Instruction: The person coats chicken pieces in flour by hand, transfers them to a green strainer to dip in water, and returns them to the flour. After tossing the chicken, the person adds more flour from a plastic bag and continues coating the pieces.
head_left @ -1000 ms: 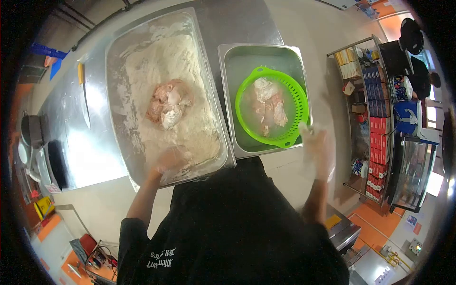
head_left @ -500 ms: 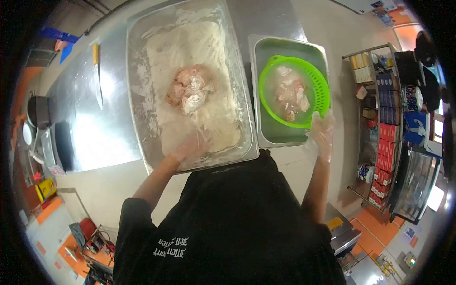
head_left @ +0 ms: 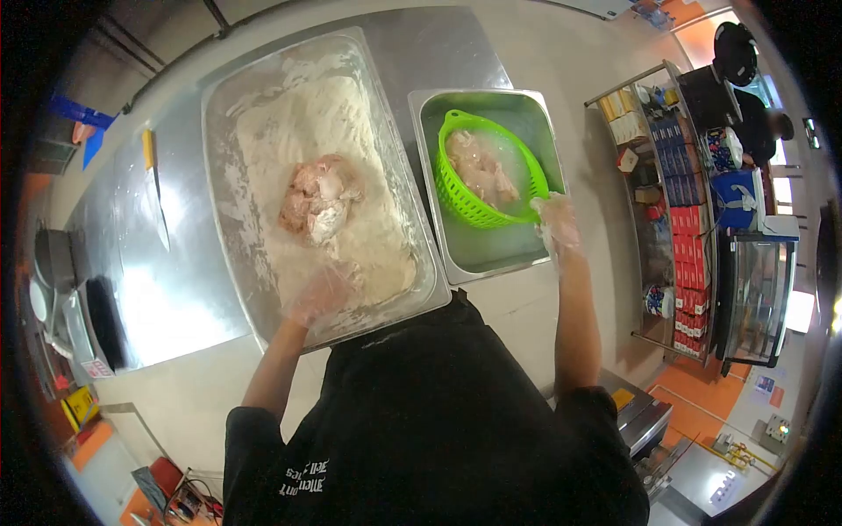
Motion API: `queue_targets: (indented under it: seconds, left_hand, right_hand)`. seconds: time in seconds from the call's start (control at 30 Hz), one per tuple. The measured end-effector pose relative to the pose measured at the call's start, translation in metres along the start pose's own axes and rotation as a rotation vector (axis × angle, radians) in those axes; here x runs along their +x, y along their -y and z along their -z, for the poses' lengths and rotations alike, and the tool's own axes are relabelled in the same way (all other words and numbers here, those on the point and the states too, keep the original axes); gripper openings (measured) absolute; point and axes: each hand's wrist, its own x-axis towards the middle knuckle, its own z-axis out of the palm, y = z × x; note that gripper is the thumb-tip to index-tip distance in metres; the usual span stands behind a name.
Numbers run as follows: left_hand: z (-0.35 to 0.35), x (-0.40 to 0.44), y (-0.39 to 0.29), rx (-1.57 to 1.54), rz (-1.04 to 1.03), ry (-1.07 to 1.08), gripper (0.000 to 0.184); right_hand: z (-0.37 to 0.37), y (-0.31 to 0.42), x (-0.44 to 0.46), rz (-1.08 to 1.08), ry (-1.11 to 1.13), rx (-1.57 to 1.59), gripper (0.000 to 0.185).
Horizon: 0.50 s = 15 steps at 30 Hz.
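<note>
Right hand grips one end of a green colander, tilted inside a metal pan of cloudy liquid, raw meat within. Left hand, closure I cannot tell, is at the floured tray holding a meat pile

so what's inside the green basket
Pale pink raw meat lies inside the green basket; the part of its bottom beneath the meat is covered and can't be seen.

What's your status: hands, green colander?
Left hand at the flour, grip unclear. Right hand gripping green colander. Tilted in metal pan, raw meat inside. Knife off left, away from both hands.
</note>
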Motion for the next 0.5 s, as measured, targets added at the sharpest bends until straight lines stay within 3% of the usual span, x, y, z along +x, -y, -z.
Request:
queue_targets:
  seconds: [0.07, 0.1, 0.17, 0.23, 0.27, 0.37, 0.47, 0.5]
  left_hand:
    - [-0.002, 0.001, 0.001, -0.005, 0.097, 0.078, 0.03]
    - [-0.003, 0.001, 0.002, -0.006, 0.146, 0.118, 0.03]
    - [0.017, 0.001, -0.008, -0.388, 0.179, 0.038, 0.031]
    - [0.033, 0.002, -0.018, -0.536, 0.189, -0.009, 0.031]
    - [0.037, 0.004, -0.023, -0.494, 0.184, -0.018, 0.03]
    - [0.04, 0.012, -0.025, -0.239, 0.234, 0.128, 0.03]
    - [0.001, 0.008, 0.004, -0.022, 0.161, 0.227, 0.03]
    - [-0.017, 0.003, 0.017, 0.034, 0.114, 0.239, 0.031]
  right_hand:
    - [0.002, -0.008, 0.013, 0.083, -0.039, 0.02, 0.021]
    - [0.004, -0.018, 0.029, 0.156, -0.109, -0.115, 0.02]
    - [0.007, -0.034, 0.068, 0.297, -0.252, -0.385, 0.02]
    - [0.012, -0.012, 0.076, 0.343, -0.236, -0.462, 0.022]
    - [0.013, -0.002, 0.077, 0.367, -0.226, -0.502, 0.024]
    - [0.02, -0.017, 0.094, 0.552, -0.235, -1.077, 0.036]
    - [-0.004, -0.017, 0.038, 0.34, -0.379, -0.789, 0.031]
    - [-0.005, -0.02, 0.028, 0.427, -0.396, -0.64, 0.029]
